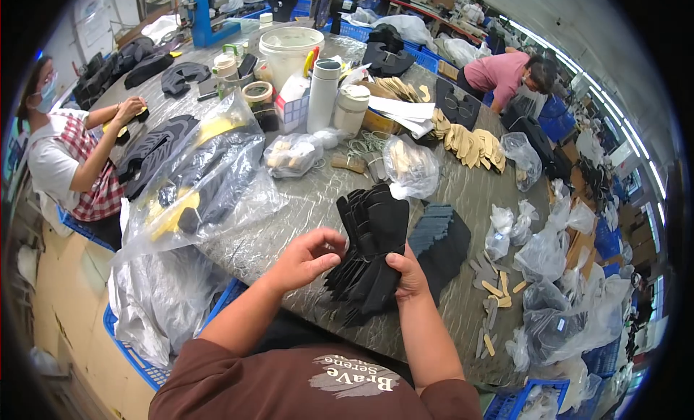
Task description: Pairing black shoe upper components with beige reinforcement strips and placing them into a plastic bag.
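My right hand (407, 272) grips a thick bundle of black cut fabric pieces (372, 236), its thumb pressed on the front and its fingers hidden behind. The bundle is held up over the table, pinched in around its middle and fanned out at top and bottom. Beside its left edge, my left hand (309, 257) is open with thumb and fingers apart, the fingertips close to the pieces. Whether they touch is hard to tell. Behind my right hand lies a fanned stack of dark blue-grey fabric pieces (441, 236) on the table.
A large plastic bag of black and yellow parts (206, 174) lies to the left. Bottles, a white bucket (289, 48) and bagged pieces (410, 163) stand farther back. Small tan and grey strips (499, 290) lie at right. Co-workers are at the left (69, 156) and far right (506, 76).
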`<state>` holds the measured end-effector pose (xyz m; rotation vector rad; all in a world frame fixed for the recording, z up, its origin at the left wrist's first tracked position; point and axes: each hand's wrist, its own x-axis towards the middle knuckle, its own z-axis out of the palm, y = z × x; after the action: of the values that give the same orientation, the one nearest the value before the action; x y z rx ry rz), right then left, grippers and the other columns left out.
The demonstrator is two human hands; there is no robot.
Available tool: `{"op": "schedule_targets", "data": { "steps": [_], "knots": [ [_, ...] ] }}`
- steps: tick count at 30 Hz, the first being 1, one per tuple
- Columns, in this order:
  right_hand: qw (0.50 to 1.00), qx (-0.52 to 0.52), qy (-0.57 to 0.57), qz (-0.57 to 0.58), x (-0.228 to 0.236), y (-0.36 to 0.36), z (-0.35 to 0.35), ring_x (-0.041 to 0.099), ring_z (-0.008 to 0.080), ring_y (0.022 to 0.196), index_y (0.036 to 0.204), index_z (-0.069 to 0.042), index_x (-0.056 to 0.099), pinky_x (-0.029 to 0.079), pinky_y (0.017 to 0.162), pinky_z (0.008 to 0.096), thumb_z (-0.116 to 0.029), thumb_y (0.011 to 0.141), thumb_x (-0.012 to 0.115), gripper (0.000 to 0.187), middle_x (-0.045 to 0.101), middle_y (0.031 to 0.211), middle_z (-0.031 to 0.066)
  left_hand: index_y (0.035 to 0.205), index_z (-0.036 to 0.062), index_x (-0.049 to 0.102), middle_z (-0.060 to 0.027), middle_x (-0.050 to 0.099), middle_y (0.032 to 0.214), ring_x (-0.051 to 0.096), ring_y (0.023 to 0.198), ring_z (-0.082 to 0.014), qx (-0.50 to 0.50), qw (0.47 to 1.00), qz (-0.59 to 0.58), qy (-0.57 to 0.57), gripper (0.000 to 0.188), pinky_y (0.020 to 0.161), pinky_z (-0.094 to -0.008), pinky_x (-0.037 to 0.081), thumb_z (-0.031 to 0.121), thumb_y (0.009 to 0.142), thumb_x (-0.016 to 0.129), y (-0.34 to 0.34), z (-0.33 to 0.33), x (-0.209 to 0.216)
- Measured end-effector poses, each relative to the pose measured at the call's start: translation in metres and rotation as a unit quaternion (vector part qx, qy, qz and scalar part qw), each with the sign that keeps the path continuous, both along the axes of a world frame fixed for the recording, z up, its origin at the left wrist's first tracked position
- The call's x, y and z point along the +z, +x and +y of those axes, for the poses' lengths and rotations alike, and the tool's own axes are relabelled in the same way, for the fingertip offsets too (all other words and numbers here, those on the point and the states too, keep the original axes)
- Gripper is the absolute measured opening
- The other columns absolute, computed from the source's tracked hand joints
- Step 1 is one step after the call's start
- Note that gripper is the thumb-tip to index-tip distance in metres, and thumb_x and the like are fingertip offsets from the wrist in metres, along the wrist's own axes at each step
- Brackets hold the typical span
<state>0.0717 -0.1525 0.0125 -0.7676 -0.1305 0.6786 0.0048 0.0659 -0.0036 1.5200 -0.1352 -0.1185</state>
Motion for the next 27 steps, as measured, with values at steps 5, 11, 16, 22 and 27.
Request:
{"op": "schedule_targets", "data": {
  "steps": [5, 11, 16, 22, 27],
  "knots": [
    [0.981, 0.063, 0.111, 0.145, -0.024, -0.036, -0.020, 0.055, 0.0290, 0.114, 0.134, 0.000, 0.039, 0.046, 0.097, 0.0418, -0.017, 0.069, 0.074, 0.076, 0.053, 0.126, 0.0156, 0.137, 0.0036, 0.033, -0.0108, 0.045, 0.130, 0.045, 0.118, -0.0213, 0.141, 0.944, -0.166, -0.249, 0.085, 0.099, -0.0387, 0.038, 0.054, 0.078, 0.067, 0.030, -0.023, 0.008],
    [0.969, 0.161, 0.125, 0.141, -0.030, -0.088, -0.036, 0.056, 0.0274, 0.114, 0.133, 0.002, 0.041, 0.046, 0.098, 0.0401, -0.025, 0.068, 0.077, 0.080, 0.054, 0.126, 0.0155, 0.133, 0.0002, 0.043, -0.0110, 0.053, 0.125, 0.053, 0.112, -0.0198, -0.078, 0.961, -0.097, -0.245, 0.081, 0.099, -0.0340, 0.040, 0.054, 0.077, 0.069, -0.012, -0.047, 0.014],
    [0.964, 0.175, 0.077, 0.185, -0.055, -0.110, -0.055, 0.056, 0.0267, 0.114, 0.134, 0.002, 0.039, 0.047, 0.096, 0.0388, -0.024, 0.069, 0.077, 0.079, 0.053, 0.127, 0.0162, 0.134, -0.0007, 0.038, -0.0167, 0.049, 0.131, 0.052, 0.116, -0.0257, 0.077, 0.950, 0.108, -0.283, 0.085, 0.101, -0.0395, 0.041, 0.063, 0.081, 0.057, -0.037, -0.069, -0.003],
    [0.981, 0.115, 0.113, 0.108, -0.023, -0.105, -0.051, 0.054, 0.0259, 0.115, 0.138, -0.002, 0.033, 0.046, 0.097, 0.0387, -0.013, 0.070, 0.073, 0.079, 0.050, 0.128, 0.0148, 0.145, 0.0029, 0.018, -0.0180, 0.032, 0.144, 0.033, 0.133, -0.0298, 0.016, 0.953, 0.096, -0.285, 0.096, 0.111, -0.0445, 0.024, 0.069, 0.082, 0.048, -0.050, -0.055, -0.018],
    [0.990, -0.034, -0.137, -0.003, 0.015, -0.100, -0.026, 0.048, 0.0252, 0.119, 0.146, -0.010, 0.018, 0.042, 0.099, 0.0378, 0.008, 0.067, 0.069, 0.096, 0.044, 0.132, 0.0135, 0.138, 0.0001, 0.035, -0.0139, 0.043, 0.136, 0.043, 0.124, -0.0235, -0.089, 0.993, 0.059, -0.043, 0.093, 0.102, -0.0367, 0.035, 0.071, 0.080, 0.050, -0.053, -0.055, -0.007]
  ]
}}
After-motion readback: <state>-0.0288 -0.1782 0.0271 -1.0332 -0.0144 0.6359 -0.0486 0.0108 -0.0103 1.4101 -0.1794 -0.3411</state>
